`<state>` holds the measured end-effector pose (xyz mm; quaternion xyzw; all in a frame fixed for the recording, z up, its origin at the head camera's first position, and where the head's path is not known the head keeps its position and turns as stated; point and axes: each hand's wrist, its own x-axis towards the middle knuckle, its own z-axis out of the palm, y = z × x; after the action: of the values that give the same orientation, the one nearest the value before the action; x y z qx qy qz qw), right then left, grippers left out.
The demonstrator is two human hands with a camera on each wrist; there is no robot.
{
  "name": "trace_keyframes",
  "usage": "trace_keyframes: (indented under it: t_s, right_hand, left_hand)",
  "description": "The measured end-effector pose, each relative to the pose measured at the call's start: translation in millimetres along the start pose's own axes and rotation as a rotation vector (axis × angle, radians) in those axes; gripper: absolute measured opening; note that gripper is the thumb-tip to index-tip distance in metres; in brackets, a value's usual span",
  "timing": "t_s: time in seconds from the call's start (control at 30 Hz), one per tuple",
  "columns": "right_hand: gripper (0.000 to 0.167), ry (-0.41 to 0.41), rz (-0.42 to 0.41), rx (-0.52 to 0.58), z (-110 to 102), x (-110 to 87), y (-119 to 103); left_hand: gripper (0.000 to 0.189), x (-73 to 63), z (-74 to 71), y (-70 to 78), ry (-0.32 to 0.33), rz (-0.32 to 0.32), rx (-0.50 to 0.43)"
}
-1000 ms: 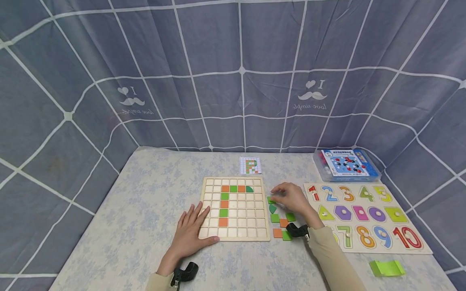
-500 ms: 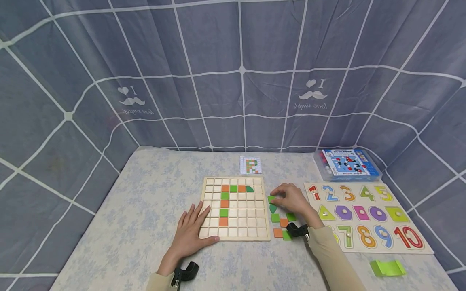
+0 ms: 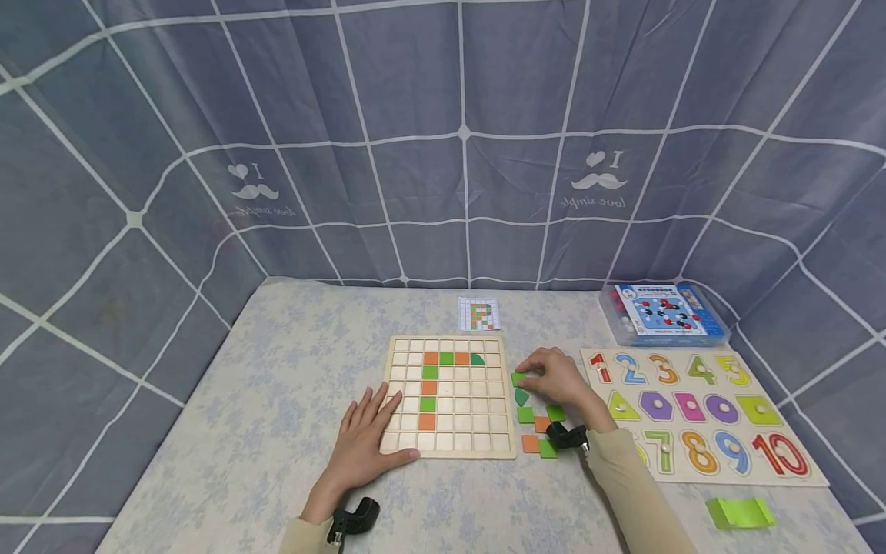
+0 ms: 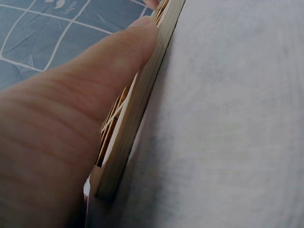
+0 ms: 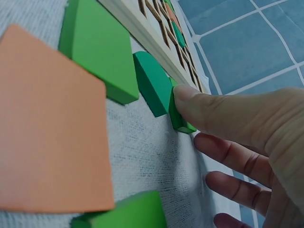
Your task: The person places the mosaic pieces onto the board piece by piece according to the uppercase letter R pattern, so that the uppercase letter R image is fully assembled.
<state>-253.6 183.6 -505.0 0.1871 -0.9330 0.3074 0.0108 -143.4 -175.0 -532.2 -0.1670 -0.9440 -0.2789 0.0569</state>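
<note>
My left hand (image 3: 361, 446) lies spread over the lower left corner of a wooden grid board (image 3: 508, 400), thumb along its front edge. In the left wrist view the thumb (image 4: 118, 50) rests on the board's wooden rim (image 4: 123, 147). Orange and green square tiles and a dark green quarter-round tile (image 3: 477, 359) sit in the board's cells. Right of the board, my right hand (image 3: 557, 377) pinches a light green square tile (image 3: 517, 379) on the table. In the right wrist view its thumb tip presses this green tile (image 5: 178, 116); the index fingertip is hidden.
A second dark green rounded tile (image 3: 521, 397) and several loose orange and green squares lie near my right hand. A pattern card (image 3: 479, 314) lies behind the board. Rightward are a number puzzle board (image 3: 706, 454), a plastic box (image 3: 664, 315) and a green curved block (image 3: 741, 513).
The head view shifts very slightly. Both hands stay almost where they were, with my right fingers still at the light green tile.
</note>
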Motion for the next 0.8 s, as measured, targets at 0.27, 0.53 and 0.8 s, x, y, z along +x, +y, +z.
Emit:
trace_keyframes:
  t_s: [0.27,0.53,0.8]
  right_hand:
    - [0.014,-0.003,0.032,0.011,-0.9,0.9,-2.1]
    - [0.016,-0.009,0.065,0.063,-0.5,3.0,-3.9]
    - [0.013,0.031,0.086,0.132,2.5,0.4,-7.0]
  left_hand:
    - [0.096,0.0,0.9,-1.1,0.003,0.007,0.004]
    - [0.096,-0.1,2.1,-2.5,0.008,0.011,0.007]
    - [0.096,-0.1,2.4,-2.8,0.009,0.017,0.018]
